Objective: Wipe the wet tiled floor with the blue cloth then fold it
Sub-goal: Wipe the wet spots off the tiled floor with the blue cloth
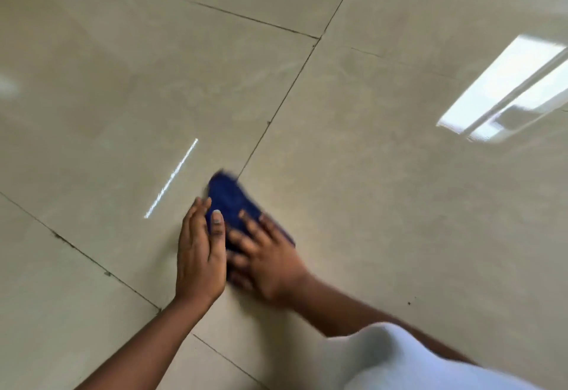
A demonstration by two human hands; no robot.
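Note:
A dark blue cloth lies bunched on the glossy beige tiled floor, across a grout line near the middle of the view. My left hand rests on its left edge, thumb on the fabric and fingers stretched along its side. My right hand lies flat on the cloth's near right part with fingers spread; it is blurred by motion. The near end of the cloth is hidden under both hands.
Dark grout lines cross the floor. A bright window reflection shines at the right and a thin streak of light lies left of the cloth. White clothing fills the bottom right corner.

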